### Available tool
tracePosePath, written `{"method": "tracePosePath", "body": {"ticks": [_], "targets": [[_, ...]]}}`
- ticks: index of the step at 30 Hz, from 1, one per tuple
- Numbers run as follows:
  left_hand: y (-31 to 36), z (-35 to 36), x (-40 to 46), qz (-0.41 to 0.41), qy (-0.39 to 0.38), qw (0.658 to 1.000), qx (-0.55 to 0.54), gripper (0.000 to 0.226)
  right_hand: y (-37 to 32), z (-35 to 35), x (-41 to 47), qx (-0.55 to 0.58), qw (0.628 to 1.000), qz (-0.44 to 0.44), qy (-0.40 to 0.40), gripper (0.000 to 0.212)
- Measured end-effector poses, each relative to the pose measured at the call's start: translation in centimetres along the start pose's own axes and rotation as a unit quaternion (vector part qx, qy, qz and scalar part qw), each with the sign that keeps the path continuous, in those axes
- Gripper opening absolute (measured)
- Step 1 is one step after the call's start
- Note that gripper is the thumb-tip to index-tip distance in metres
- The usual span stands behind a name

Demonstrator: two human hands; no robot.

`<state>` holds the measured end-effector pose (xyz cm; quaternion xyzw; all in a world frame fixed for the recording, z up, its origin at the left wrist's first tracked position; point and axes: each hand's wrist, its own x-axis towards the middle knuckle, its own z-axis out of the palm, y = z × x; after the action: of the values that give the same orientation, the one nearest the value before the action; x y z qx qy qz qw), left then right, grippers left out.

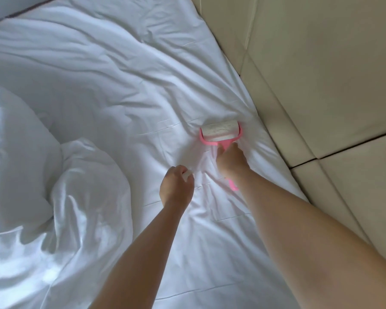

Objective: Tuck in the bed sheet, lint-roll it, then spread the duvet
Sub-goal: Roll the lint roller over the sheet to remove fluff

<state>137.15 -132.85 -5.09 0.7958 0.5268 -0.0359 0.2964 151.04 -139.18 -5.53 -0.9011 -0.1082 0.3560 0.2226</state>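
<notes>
right now the right hand is wrapped around the pink handle of the lint roller, its fingers curled tight on the stem, with the white sticky drum pressed flat on the bed sheet just ahead of the knuckles and close to the sheet's edge by the padded headboard. just beside the roller, on its near side away from the headboard, the left hand is curled and seems to pinch a small white scrap or a fold of sheet; which one i cannot tell. to roll well, i'd judge it best to keep the drum flat, push in long straight overlapping strokes, and let the left hand pull the cloth taut so the creases around the roller don't bunch under it. the roller has a bright pink frame and a wide white drum, its paper looking slightly marked. the sheet is white and heavily wrinkled, and well away from the roller, on the side opposite the headboard, the duvet lies heaped, glossy and not yet spread.
</notes>
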Motion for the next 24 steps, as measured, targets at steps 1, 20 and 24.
{"method": "tracePosePath", "body": {"ticks": [1, 20, 24], "targets": [[-0.1, 0.0, -0.3, 0.001, 0.001, 1.000, 0.001, 0.017, 0.2, 0.0, -0.1, 0.003, 1.000, 0.001, -0.001, 0.057], [-2.3, -4.2, -13.3, 0.055, 0.006, 0.998, 0.017, 0.016, 10.4, -0.1, -18.4, -0.063, 0.998, 0.011, 0.013, 0.050], [-3.4, -5.9, -16.5, 0.076, 0.013, 0.997, 0.010, 0.014, 12.2, 1.2, -23.9, -0.069, 0.997, 0.001, -0.021, 0.049]]}}
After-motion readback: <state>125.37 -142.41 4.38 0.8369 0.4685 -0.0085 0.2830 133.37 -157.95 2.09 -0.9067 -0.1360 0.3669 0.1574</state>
